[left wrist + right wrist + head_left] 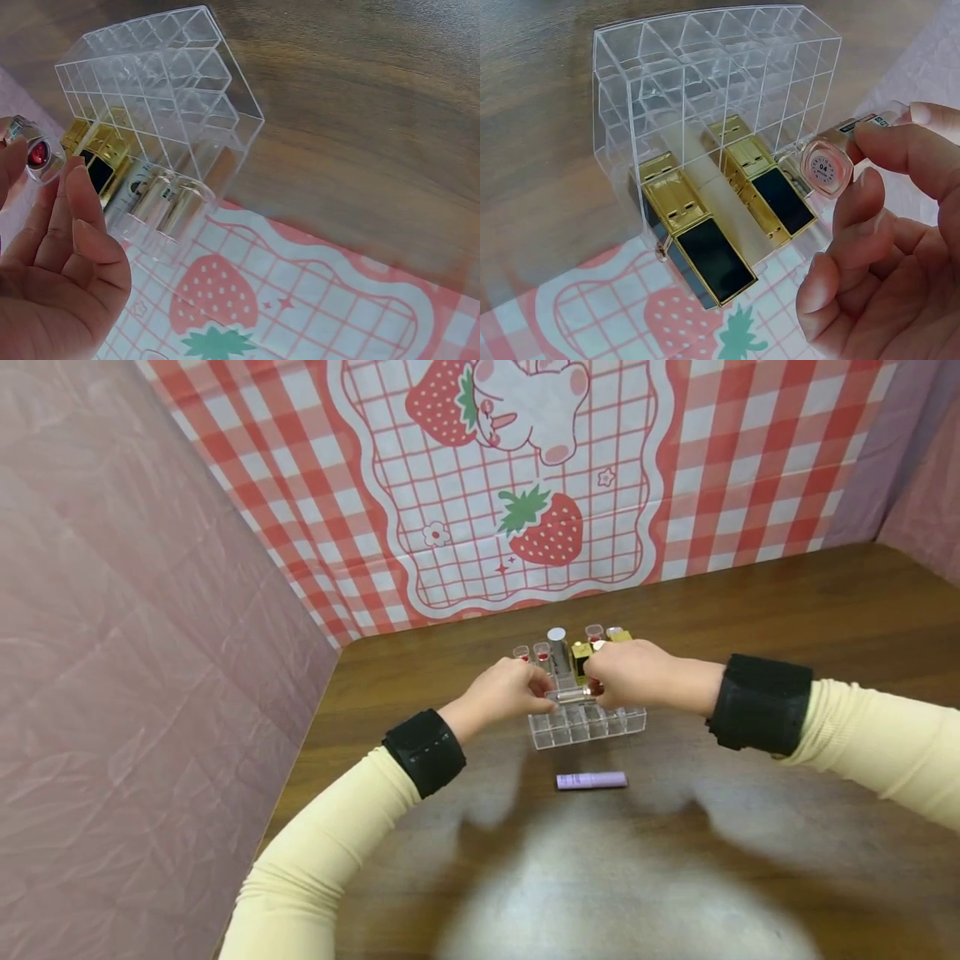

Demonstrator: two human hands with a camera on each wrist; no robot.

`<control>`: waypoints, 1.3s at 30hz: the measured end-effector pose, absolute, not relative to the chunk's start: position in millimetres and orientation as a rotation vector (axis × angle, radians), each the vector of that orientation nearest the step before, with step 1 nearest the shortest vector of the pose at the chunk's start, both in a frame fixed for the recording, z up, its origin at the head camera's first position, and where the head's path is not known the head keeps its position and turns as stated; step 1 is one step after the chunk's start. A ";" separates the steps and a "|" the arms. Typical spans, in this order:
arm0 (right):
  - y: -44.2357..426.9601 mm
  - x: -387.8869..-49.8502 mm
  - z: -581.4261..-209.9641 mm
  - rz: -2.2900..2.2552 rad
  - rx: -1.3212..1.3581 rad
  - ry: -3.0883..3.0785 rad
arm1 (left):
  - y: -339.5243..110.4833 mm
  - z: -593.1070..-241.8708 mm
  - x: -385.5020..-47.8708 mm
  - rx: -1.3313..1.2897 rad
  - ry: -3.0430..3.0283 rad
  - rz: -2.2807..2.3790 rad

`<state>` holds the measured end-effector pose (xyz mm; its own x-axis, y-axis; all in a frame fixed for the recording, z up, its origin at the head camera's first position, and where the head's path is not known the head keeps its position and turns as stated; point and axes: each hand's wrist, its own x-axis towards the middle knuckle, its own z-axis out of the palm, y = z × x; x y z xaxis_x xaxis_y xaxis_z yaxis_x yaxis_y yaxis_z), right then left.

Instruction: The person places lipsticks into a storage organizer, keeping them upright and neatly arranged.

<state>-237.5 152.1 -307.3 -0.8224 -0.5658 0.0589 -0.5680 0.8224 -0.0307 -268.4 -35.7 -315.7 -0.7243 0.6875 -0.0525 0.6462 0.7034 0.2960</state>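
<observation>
A lipstick [573, 695] with a clear cap lies level between both hands, over a clear compartment organizer [588, 742]. My right hand [633, 672] pinches one end between thumb and finger; in the right wrist view that end bears a round label [823, 168] reading 04. At the other end, my left hand [510, 687] holds the clear cap [43, 159] with its fingertips, and red shows inside it. Gold-and-black lipsticks [716, 259] and a silver tube [558, 650] stand in the organizer's back row. The front compartments [150, 75] hold nothing visible.
A lilac tube [591, 781] lies on the wooden table [600, 877] in front of the organizer. Behind stands a red-and-white checked cloth [757, 460] with strawberries; a pink crinkled cloth [135, 652] hangs at the left.
</observation>
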 end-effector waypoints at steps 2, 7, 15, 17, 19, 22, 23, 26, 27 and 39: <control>151.6 -237.3 -307.6 0.084 0.918 -2.954 | -35.5 -316.7 -269.4 1.077 2.758 0.395; 155.9 -237.9 -309.0 0.136 0.883 -2.981 | -34.9 -313.6 -274.7 1.064 2.778 0.391; 171.1 -234.4 -314.1 0.139 0.849 -3.081 | -28.3 -300.2 -290.3 1.101 2.924 0.295; 174.1 -233.6 -317.1 0.151 0.855 -3.091 | -24.4 -298.7 -292.5 1.136 2.945 0.239; 177.1 -232.5 -319.7 0.172 0.849 -3.089 | -19.7 -298.0 -293.6 1.164 2.967 0.175; 181.5 -230.9 -323.2 0.208 0.843 -3.079 | -13.3 -298.2 -292.9 1.168 3.006 0.097; 183.0 -230.5 -324.4 0.219 0.852 -3.074 | -11.4 -298.9 -292.7 1.169 3.017 0.073; 185.3 -228.6 -327.3 0.243 0.877 -3.067 | -7.1 -300.4 -291.0 1.154 3.040 0.040; 185.7 -227.9 -328.0 0.247 0.882 -3.067 | -6.1 -300.8 -290.7 1.150 3.050 0.032; 184.0 -223.0 -330.0 0.232 0.853 -3.087 | -0.7 -300.7 -292.6 1.226 3.063 0.050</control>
<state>-223.0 184.0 -330.0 -0.8566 -0.5152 -0.0283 -0.5053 0.8486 -0.1569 -292.6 -0.7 -300.7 -0.7132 0.6830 0.1578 0.6878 0.7252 -0.0305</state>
